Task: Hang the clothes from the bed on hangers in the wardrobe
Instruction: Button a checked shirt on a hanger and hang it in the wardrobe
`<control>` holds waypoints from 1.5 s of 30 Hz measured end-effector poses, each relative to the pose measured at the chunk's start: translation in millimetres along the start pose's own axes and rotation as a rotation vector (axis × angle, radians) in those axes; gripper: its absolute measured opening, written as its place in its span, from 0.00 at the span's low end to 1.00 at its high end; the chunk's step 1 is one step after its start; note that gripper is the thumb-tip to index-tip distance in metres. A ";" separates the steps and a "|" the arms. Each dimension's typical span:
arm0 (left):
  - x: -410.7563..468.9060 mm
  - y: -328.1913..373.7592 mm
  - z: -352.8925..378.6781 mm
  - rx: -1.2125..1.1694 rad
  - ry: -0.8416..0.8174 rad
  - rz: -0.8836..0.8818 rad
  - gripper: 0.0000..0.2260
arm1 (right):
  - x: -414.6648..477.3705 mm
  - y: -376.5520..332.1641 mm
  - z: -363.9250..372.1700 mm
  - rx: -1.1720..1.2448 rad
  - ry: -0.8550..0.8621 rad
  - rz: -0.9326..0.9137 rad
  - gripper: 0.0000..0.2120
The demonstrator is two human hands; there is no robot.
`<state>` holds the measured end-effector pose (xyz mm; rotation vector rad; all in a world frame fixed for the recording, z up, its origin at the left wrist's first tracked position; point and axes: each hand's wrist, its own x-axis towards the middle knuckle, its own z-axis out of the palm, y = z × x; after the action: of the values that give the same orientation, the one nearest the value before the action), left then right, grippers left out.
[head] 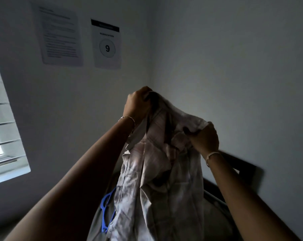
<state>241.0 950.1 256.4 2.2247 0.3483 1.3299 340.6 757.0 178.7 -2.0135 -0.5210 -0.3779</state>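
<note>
Head view, the only one we have. We hold the pale shirt (157, 171) up in front of us w/ both arms raised. The left hand (137, 105) is closed on the top edge of the fabric, fingers curled round a bunch of it. The right hand (206, 138), lower and to the right of the left one, pinches the other top corner in the same way. Between the two hands the cloth sags a little, and below them the rest hangs free. We think it is held so to find the shoulders and let the shirt open by its own weight.

Far below the left hand, partly behind the shirt, a blue hanger (106, 211) lies on the bed (95, 228), prob. kept near for the next step: it is not yet in the shirt. The wardrobe is not in view. Above the left hand two paper sheets (107, 46) are on the wall; one shows a 9.
</note>
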 end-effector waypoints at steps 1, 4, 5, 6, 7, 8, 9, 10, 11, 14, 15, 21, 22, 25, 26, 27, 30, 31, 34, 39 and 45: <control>-1.7 4.4 -2.8 0.009 0.013 -0.005 0.16 | -5.0 -4.0 -4.2 0.043 0.061 -0.026 0.19; -9.7 8.2 -11.0 0.047 0.075 -0.077 0.13 | -11.9 -8.0 -14.9 0.128 0.114 -0.153 0.16; -13.9 7.8 -13.3 0.055 0.097 -0.112 0.13 | -14.2 -9.0 -16.5 0.144 0.076 -0.184 0.11; -19.5 7.6 -16.4 0.058 0.113 -0.156 0.13 | -18.9 -11.2 -18.3 0.146 0.016 -0.199 0.07; -25.1 6.6 -18.7 0.053 0.124 -0.209 0.13 | -23.1 -13.4 -17.6 0.152 -0.034 -0.203 0.08; -30.9 5.4 -20.9 0.036 0.137 -0.269 0.14 | -27.6 -15.5 -14.9 0.165 -0.069 -0.199 0.10; -37.3 3.2 -24.1 0.012 0.152 -0.329 0.15 | -33.4 -20.7 -12.3 0.190 -0.105 -0.211 0.12; -43.5 1.6 -27.0 -0.012 0.166 -0.379 0.16 | -39.0 -25.5 -9.0 0.210 -0.136 -0.215 0.13; -50.8 -0.9 -31.7 -0.028 0.188 -0.423 0.17 | -45.2 -30.8 -5.1 0.227 -0.177 -0.207 0.13; -68.9 -6.4 -43.9 -0.043 0.257 -0.487 0.19 | -61.1 -42.9 12.8 0.335 -0.366 -0.109 0.14; -73.6 -7.1 -47.8 -0.038 0.291 -0.484 0.20 | -67.2 -48.1 17.9 0.378 -0.426 -0.078 0.14; -69.1 -12.7 -76.5 -0.103 0.504 -0.386 0.24 | -93.7 -83.4 39.5 0.634 -0.593 0.121 0.19; -63.7 -13.6 -78.7 -0.107 0.493 -0.373 0.24 | -91.7 -85.1 42.3 0.662 -0.605 0.147 0.16; -46.5 -21.5 -76.2 -0.117 0.376 -0.330 0.23 | -86.4 -85.6 44.3 0.726 -0.587 0.219 0.11; -40.3 -28.1 -71.8 -0.103 0.302 -0.316 0.23 | -83.6 -82.7 46.9 0.742 -0.553 0.236 0.10; -36.0 -36.0 -66.0 -0.091 0.224 -0.313 0.23 | -82.4 -79.6 47.8 0.746 -0.518 0.262 0.09; -31.0 -69.1 -39.4 -0.151 0.023 -0.357 0.20 | -81.4 -61.2 56.4 0.757 -0.402 0.366 0.09; -33.0 -82.7 -25.5 -0.164 -0.039 -0.373 0.17 | -83.6 -50.8 62.3 0.761 -0.367 0.410 0.09; -50.3 -95.8 4.9 -0.250 -0.228 -0.444 0.10 | -94.5 -20.4 76.2 0.756 -0.290 0.535 0.12; -76.5 -125.0 77.6 -0.221 -0.472 -0.507 0.09 | -98.5 44.1 93.4 0.675 -0.092 0.634 0.05; -106.5 -176.1 183.3 0.047 -0.620 -0.526 0.08 | -77.7 147.5 117.7 0.451 0.023 0.688 0.01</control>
<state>357.3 991.7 10.0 2.2305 0.6645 0.3404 354.5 782.4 -23.4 -1.6175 0.1165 0.1335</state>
